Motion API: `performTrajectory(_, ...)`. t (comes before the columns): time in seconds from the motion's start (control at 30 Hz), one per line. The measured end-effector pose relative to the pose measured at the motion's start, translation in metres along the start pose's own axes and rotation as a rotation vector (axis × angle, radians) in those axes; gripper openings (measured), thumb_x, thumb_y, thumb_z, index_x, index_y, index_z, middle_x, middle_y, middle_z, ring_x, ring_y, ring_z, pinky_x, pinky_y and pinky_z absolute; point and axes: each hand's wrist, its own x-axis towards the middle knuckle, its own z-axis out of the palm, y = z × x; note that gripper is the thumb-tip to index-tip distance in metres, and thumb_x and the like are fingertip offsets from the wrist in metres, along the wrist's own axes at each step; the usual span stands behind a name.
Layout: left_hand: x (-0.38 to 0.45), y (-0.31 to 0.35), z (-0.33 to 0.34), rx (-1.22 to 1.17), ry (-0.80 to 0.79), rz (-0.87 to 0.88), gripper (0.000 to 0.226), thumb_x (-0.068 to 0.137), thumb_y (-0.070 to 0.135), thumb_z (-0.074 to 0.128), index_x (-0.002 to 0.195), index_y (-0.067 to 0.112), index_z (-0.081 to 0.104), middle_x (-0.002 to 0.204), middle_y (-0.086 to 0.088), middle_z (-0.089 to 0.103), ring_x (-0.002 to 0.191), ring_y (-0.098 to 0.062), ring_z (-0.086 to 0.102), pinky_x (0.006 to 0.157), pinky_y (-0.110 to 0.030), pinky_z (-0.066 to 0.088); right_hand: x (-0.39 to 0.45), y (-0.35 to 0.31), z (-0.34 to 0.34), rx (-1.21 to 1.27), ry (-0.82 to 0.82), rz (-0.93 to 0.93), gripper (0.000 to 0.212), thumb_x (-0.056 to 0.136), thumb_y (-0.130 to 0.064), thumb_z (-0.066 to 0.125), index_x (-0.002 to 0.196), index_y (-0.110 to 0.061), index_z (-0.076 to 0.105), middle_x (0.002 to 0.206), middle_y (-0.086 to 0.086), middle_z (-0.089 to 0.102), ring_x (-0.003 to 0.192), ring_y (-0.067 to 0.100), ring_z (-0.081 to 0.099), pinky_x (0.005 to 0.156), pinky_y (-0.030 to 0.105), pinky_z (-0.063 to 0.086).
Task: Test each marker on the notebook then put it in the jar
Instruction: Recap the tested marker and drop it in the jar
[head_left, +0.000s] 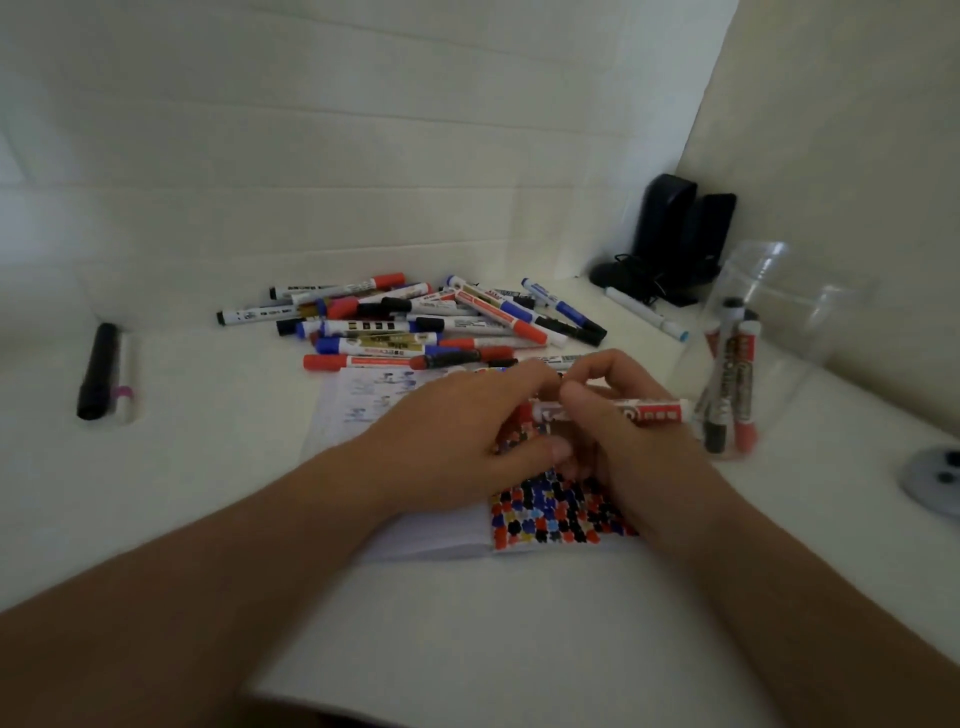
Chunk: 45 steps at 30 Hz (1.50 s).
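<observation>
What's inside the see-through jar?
The clear jar has a few markers standing in it; a black-ended marker and a red-ended marker show at the bottom. They overlap and blur, so the exact count can't be told.

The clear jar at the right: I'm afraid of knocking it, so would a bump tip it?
Probably. The jar looks tall, thin-walled and light, and its markers lean to one side. Its smooth wall may also slip in a grip.

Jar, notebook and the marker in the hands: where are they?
jar (769, 291): head view, on its clear wall.
notebook (561, 512): head view, on its patterned cover.
red marker (657, 410): head view, on its barrel.
</observation>
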Motion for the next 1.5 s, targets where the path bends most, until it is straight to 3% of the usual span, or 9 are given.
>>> performTrajectory(0.07, -0.004, -0.001, -0.001, -0.078, -0.002, -0.059, 0.04, 0.09, 0.059, 0.062, 0.117, 0.042, 0.039, 0.086, 0.011, 0.06, 0.074, -0.004, 0.058, 0.064, -0.035, 0.054, -0.001, -0.012, -0.005, 0.114, 0.071, 0.023, 0.02, 0.103, -0.018, 0.055, 0.088, -0.017, 0.068, 0.075, 0.01, 0.065, 0.066, 0.022, 0.06, 0.058, 0.034, 0.05)
performTrajectory(0.13, -0.008, -0.001, -0.003, -0.082, -0.047, -0.076, 0.043, 0.087, 0.051, 0.068, 0.115, 0.042, 0.037, 0.085, 0.008, 0.058, 0.073, -0.007, 0.058, 0.064, -0.037, 0.055, -0.004, -0.028, -0.023, 0.175, 0.083, 0.046, 0.018, 0.094, -0.02, 0.059, 0.083, -0.018, 0.073, 0.077, 0.008, 0.065, 0.068, 0.02, 0.061, 0.061, 0.033, 0.049)
performTrajectory(0.27, -0.013, -0.002, -0.002, -0.007, -0.144, -0.015, 0.032, 0.083, 0.05, 0.063, 0.113, 0.048, 0.052, 0.097, 0.015, 0.054, 0.088, -0.003, 0.054, 0.074, -0.033, 0.052, -0.027, -0.031, -0.052, 0.009, -0.086, 0.092, 0.016, 0.077, -0.018, 0.082, 0.076, -0.011, 0.067, 0.064, 0.012, 0.055, 0.053, 0.02, 0.048, 0.051, 0.026, 0.038)
performTrajectory(0.37, -0.013, 0.0, 0.003, 0.069, -0.225, 0.042, 0.041, 0.081, 0.062, 0.055, 0.12, 0.054, 0.058, 0.101, 0.019, 0.048, 0.096, 0.0, 0.048, 0.08, -0.03, 0.049, -0.042, -0.013, -0.054, -0.082, -0.041, 0.135, 0.022, 0.064, -0.018, 0.08, 0.068, -0.01, 0.06, 0.055, 0.014, 0.046, 0.044, 0.018, 0.037, 0.043, 0.02, 0.031)
performTrajectory(0.57, -0.013, 0.001, 0.007, 0.109, -0.238, 0.042, 0.046, 0.075, 0.074, 0.051, 0.117, 0.058, 0.063, 0.099, 0.019, 0.048, 0.093, 0.0, 0.047, 0.08, -0.031, 0.047, -0.047, 0.0, -0.04, -0.28, 0.082, 0.121, 0.02, 0.07, -0.013, 0.072, 0.057, -0.017, 0.057, 0.055, 0.011, 0.059, 0.047, 0.018, 0.049, 0.043, 0.022, 0.038)
performTrajectory(0.73, -0.014, 0.004, 0.005, 0.103, -0.261, 0.022, 0.046, 0.074, 0.076, 0.05, 0.115, 0.06, 0.063, 0.1, 0.019, 0.048, 0.093, 0.001, 0.046, 0.079, -0.029, 0.046, -0.047, 0.002, -0.041, -0.337, 0.125, 0.145, 0.031, 0.082, 0.005, 0.071, 0.062, -0.002, 0.049, 0.056, 0.016, 0.06, 0.047, 0.021, 0.051, 0.042, 0.024, 0.04)
performTrajectory(1.1, -0.012, 0.003, 0.006, 0.1, -0.276, 0.017, 0.045, 0.074, 0.076, 0.051, 0.114, 0.06, 0.063, 0.099, 0.02, 0.048, 0.093, 0.001, 0.046, 0.076, -0.025, 0.042, -0.049, -0.001, -0.039, -0.475, 0.076, 0.133, 0.029, 0.084, -0.002, 0.076, 0.065, -0.008, 0.055, 0.057, 0.01, 0.066, 0.047, 0.016, 0.059, 0.046, 0.023, 0.047)
performTrajectory(1.27, -0.013, 0.004, 0.005, 0.096, -0.282, 0.011, 0.044, 0.074, 0.075, 0.052, 0.114, 0.061, 0.063, 0.1, 0.02, 0.048, 0.093, 0.001, 0.047, 0.079, -0.028, 0.045, -0.048, -0.001, -0.04, -0.45, 0.102, 0.141, 0.028, 0.084, 0.003, 0.072, 0.067, 0.001, 0.05, 0.056, 0.014, 0.062, 0.046, 0.018, 0.056, 0.045, 0.026, 0.046)
performTrajectory(1.5, -0.012, 0.003, 0.004, 0.104, -0.29, 0.008, 0.046, 0.074, 0.076, 0.051, 0.115, 0.06, 0.063, 0.101, 0.02, 0.048, 0.095, 0.001, 0.046, 0.08, -0.029, 0.045, -0.049, -0.001, -0.039, -0.449, 0.08, 0.151, 0.029, 0.085, 0.001, 0.075, 0.064, -0.006, 0.055, 0.057, 0.012, 0.065, 0.047, 0.017, 0.057, 0.045, 0.022, 0.046)
